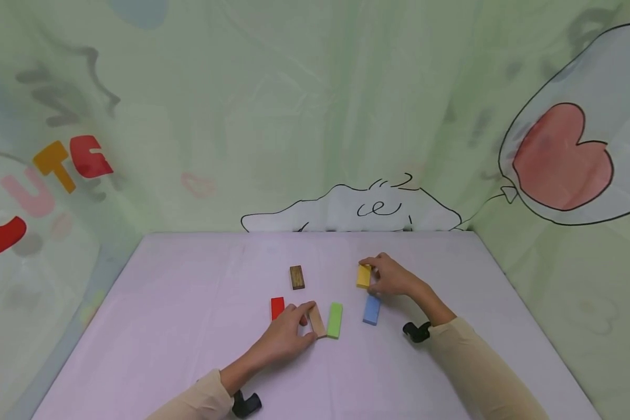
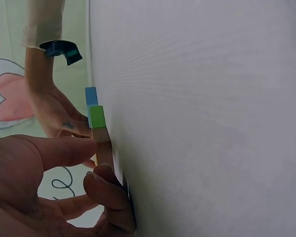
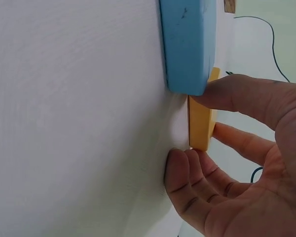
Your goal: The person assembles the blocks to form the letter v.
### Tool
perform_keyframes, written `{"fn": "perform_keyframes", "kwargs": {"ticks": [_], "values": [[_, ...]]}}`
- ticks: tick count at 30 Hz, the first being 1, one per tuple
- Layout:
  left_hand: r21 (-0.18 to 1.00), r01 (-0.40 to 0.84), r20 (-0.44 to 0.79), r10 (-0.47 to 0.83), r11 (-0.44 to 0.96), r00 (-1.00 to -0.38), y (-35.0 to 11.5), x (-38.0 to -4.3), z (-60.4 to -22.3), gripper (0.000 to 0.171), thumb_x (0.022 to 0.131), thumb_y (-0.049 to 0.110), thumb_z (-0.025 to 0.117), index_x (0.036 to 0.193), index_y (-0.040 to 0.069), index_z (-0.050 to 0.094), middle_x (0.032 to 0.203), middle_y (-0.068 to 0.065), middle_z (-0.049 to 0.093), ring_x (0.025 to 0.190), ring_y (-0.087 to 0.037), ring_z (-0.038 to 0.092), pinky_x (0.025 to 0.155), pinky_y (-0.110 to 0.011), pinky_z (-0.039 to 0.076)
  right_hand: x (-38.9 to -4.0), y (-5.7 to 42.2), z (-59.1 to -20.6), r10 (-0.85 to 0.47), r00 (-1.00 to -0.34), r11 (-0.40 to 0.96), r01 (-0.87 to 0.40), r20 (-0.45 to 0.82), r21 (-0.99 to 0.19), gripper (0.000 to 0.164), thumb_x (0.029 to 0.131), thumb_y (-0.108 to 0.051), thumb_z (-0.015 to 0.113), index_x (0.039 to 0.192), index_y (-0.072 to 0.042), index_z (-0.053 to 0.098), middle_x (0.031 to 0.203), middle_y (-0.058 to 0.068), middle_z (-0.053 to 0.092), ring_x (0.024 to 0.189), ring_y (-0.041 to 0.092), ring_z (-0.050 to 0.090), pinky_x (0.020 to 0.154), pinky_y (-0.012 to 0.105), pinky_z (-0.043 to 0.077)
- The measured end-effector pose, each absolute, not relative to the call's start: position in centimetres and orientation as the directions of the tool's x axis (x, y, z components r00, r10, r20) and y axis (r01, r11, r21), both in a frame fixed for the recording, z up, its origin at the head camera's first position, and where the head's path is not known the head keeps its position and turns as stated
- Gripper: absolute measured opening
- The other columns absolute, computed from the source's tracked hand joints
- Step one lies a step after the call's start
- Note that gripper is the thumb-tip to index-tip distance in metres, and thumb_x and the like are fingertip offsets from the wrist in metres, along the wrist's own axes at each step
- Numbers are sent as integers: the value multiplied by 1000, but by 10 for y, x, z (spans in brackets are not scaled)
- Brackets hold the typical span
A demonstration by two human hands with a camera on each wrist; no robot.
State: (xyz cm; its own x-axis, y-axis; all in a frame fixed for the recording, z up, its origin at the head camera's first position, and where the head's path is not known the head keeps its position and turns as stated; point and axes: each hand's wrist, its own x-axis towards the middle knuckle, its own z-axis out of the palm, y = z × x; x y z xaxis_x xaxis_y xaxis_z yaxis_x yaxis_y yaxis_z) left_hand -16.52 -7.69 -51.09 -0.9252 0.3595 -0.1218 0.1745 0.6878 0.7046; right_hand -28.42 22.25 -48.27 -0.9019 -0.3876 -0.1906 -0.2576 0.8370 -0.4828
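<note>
My left hand (image 1: pixel 289 337) pinches a plain wooden block (image 1: pixel 317 322) by its two ends, thumb at the near end and index finger at the far end. A green block (image 1: pixel 335 321) lies close along that block's right side. A red block (image 1: pixel 277 307) is partly hidden behind the left hand. Further right, my right hand (image 1: pixel 394 276) grips a yellow block (image 1: pixel 364 276), its index finger on the far end and thumb at the near end. A blue block (image 3: pixel 185 47) lies just in front of the yellow one, close by the thumb in the right wrist view.
A dark brown block (image 1: pixel 297 277) lies farther back, between the hands. All the blocks are on a pale cloth-covered table (image 1: pixel 189 291). A printed curtain (image 1: pixel 304 116) rises behind the table's far edge. Black devices (image 1: pixel 416 332) are strapped at both wrists.
</note>
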Motion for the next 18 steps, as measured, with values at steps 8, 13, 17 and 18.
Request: {"fn": "perform_keyframes", "kwargs": {"ticks": [8,13,17,18], "values": [[713,181,-108,361,678,-926,-76,-163,-511,66,92,22,77,154,11,54,102,-3,59,80,-12,49,64,-23,42,-282,222,-481,-370,-909,840,-238,-193,-488,70,83,-9,86,147,-1,59,125,23,57,97,24,54,80,33,49],[716,171,-112,353,677,-929,-77,-162,-511,66,92,23,76,153,12,55,101,-1,58,80,-12,49,64,-23,42,-282,221,-478,-361,-908,845,-221,-214,-486,70,83,-9,87,147,-2,59,125,24,58,97,26,56,81,34,51],[716,175,-107,353,676,-929,-77,-163,-511,66,92,23,77,153,12,55,100,-1,57,80,-13,50,63,-23,43,-284,222,-477,-368,-905,845,-229,-215,-482,70,83,-10,87,146,-2,59,125,24,59,98,26,58,84,37,54],[715,175,-107,354,676,-929,-77,-163,-511,66,92,23,77,153,12,55,100,-1,57,80,-13,50,63,-23,43,-284,222,-477,-364,-906,846,-226,-215,-482,70,83,-11,88,146,-2,59,125,24,60,99,26,58,85,37,54]]}}
